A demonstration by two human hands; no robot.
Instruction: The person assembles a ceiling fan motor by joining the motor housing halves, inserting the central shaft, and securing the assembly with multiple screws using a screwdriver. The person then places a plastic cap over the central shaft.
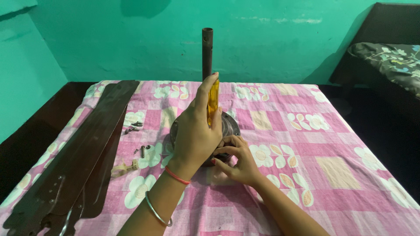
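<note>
A pink checked cloth [332,144] covers the bed, its squares in pale and deeper pink with cream patches and white flowers bearing yellow-orange petals. The screwdriver handle [213,101] is clear amber yellow. The fan motor housing [229,124] is dull grey metal, and its upright rod [207,52] is dark brown. The stacked fan blades [83,161] are glossy dark brown. The left hand's [195,131] wrist wears a red thread and a silver bangle [156,211]. The wall [271,39] is bright teal green. A dark quilt [393,59] shows pale green leaves and flowers.
</note>
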